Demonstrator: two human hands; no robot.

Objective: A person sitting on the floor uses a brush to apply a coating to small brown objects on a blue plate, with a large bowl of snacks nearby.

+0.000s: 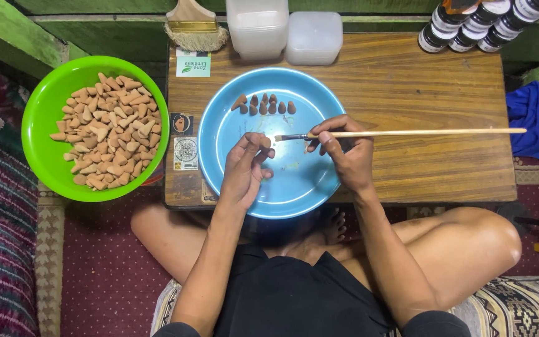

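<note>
At frame centre, the left hand [246,163] pinches what looks like a small clay cone [265,143] above the blue plate [232,125], tilted toward the brush. The right hand's fingers [329,134] grip the long paintbrush [407,132] pen-style, bristles meeting the cone; a green bowl [45,100] at left keeps more cones within reach.

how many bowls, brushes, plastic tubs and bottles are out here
Bowls: 2 (green bowl, blue bowl)
Brushes: 2 (thin paintbrush, wide brush)
Plastic tubs: 2 (tall tub, low tub)
Dark bottles: 5 in view
Total: 11
</note>
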